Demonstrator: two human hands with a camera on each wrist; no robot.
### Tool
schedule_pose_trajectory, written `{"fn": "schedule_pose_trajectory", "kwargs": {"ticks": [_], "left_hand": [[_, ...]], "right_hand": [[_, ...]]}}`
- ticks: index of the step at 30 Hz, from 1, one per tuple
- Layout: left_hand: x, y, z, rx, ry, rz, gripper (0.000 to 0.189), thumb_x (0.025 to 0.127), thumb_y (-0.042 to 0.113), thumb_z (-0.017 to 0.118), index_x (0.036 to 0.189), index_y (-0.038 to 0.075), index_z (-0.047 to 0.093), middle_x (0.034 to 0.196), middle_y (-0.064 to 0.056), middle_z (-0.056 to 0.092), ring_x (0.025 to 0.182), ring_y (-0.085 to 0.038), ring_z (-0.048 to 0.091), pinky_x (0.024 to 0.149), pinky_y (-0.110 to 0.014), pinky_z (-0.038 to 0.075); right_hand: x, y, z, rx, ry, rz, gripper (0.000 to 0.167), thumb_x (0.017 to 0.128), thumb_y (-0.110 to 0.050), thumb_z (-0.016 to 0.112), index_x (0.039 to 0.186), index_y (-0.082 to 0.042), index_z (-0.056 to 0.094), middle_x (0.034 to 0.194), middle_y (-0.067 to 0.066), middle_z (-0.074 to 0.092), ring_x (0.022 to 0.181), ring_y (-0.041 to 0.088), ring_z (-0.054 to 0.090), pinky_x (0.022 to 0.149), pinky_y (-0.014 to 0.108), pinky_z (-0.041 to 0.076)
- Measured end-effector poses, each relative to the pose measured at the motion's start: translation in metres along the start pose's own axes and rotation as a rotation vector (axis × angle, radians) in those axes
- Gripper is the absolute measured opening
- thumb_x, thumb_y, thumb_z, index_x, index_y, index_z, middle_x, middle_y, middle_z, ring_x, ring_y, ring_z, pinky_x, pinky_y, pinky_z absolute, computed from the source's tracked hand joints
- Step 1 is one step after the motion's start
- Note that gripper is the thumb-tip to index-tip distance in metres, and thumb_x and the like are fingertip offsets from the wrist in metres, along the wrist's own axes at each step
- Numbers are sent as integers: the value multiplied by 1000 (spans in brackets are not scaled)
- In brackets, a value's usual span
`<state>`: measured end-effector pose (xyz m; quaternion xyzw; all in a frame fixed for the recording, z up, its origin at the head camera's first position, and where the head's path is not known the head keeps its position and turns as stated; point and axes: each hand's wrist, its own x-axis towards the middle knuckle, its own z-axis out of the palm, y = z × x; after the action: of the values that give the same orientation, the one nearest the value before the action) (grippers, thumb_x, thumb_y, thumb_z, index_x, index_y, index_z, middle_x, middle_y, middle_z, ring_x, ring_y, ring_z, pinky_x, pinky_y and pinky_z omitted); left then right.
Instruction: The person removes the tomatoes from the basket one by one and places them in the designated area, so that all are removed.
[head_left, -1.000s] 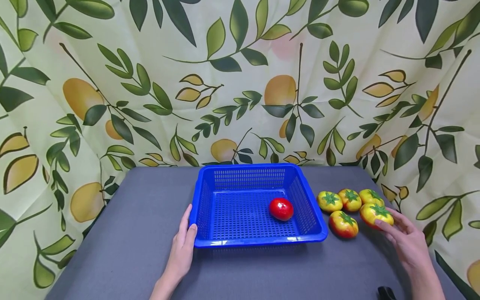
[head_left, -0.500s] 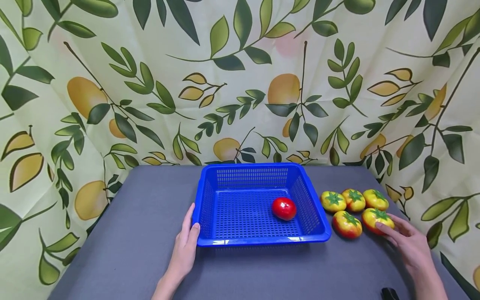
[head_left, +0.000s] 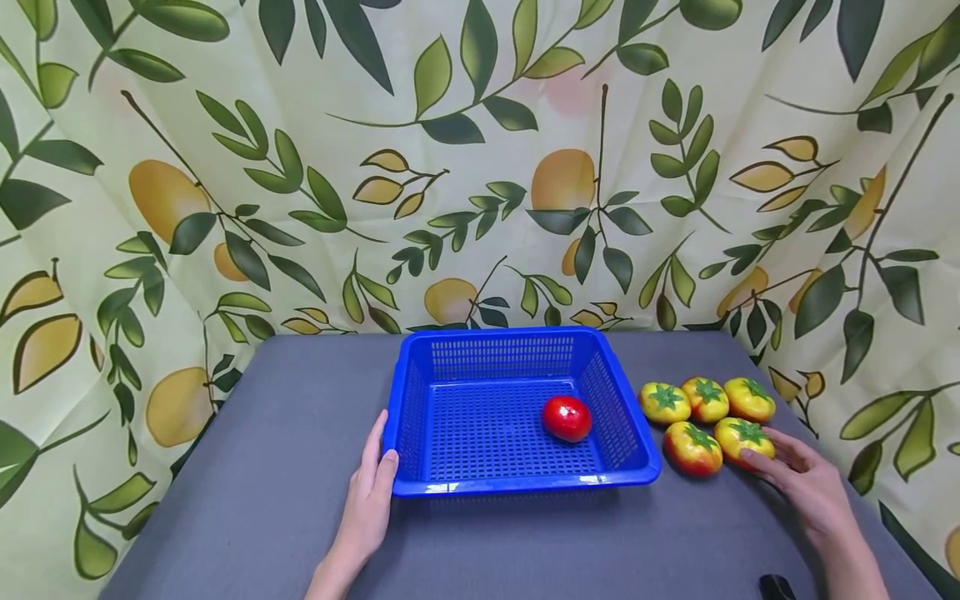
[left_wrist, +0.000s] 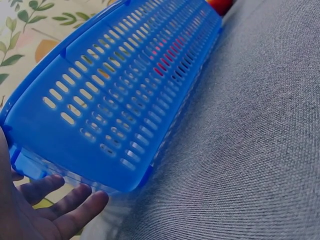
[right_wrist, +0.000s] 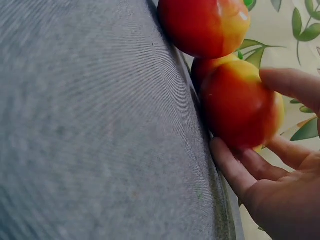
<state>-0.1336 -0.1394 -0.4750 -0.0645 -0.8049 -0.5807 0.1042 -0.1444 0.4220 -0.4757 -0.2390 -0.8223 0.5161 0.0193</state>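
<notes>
A blue plastic basket (head_left: 525, 482) stands mid-table, with one glossy red round fruit (head_left: 567, 418) inside toward its right. My left hand (head_left: 365, 504) rests at the basket's left front corner, thumb by the rim; in the left wrist view its fingers (left_wrist: 82, 212) reach fairly straight against the edge. Right of the basket, my right hand (head_left: 806, 483) holds a yellow-red tomato (head_left: 745, 442) with a green star-shaped top, thumb on one side and fingers on the other. In the right wrist view this tomato (right_wrist: 242, 105) sits low at the table surface, fingertips against it.
Several similar tomatoes (head_left: 693, 450) lie close together beside the basket's right wall. Grey cloth covers the table (head_left: 300, 433). A leaf-and-fruit patterned curtain (head_left: 480, 167) hangs behind and along the sides. A small black object (head_left: 776, 587) lies at the front right edge.
My right hand has lowered the tomato to the table beside the others, then shifted it slightly left toward the neighbouring one. The left hand stays at the basket.
</notes>
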Motion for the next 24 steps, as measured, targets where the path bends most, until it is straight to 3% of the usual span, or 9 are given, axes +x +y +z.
{"fn": "schedule_pose_trajectory", "kwargs": {"ticks": [4, 8, 19, 22, 24], "left_hand": [[0, 0, 0, -9, -3, 5, 55, 108, 27, 37, 158, 17, 19, 158, -12, 27, 140, -33, 30, 108, -59, 25], [0, 0, 0, -4, -5, 5, 54, 108, 27, 37, 158, 21, 18, 158, -11, 26, 141, -32, 29, 108, -60, 24], [0, 0, 0, 7, -7, -12, 54, 108, 28, 36, 158, 21, 18, 159, -11, 25, 142, -34, 27, 109, -60, 23], [-1, 0, 0, 6, -3, -15, 55, 108, 28, 37, 158, 19, 19, 159, -11, 26, 142, -33, 28, 109, -59, 23], [-1, 1, 0, 4, -4, -14, 55, 108, 28, 37, 158, 17, 19, 159, -12, 25, 142, -33, 28, 109, -59, 23]], "right_hand": [[1, -1, 2, -69, -5, -2, 96, 85, -53, 72, 151, 3, 31, 139, 25, 45, 100, 11, 49, 64, 16, 44], [0, -3, 4, -68, 11, 32, 98, 84, -55, 72, 152, 1, 30, 147, 28, 35, 116, 32, 41, 63, 15, 41], [0, -3, 7, -56, 31, 19, 100, 81, -56, 74, 152, 1, 31, 144, 27, 38, 114, 30, 43, 64, 17, 43], [1, -2, 6, -57, 19, 20, 103, 82, -58, 72, 153, 1, 27, 149, 28, 31, 122, 37, 38, 81, 31, 46], [0, -2, 5, -55, 17, 19, 105, 82, -59, 71, 154, 1, 25, 152, 29, 26, 128, 42, 33, 93, 47, 42]]}}
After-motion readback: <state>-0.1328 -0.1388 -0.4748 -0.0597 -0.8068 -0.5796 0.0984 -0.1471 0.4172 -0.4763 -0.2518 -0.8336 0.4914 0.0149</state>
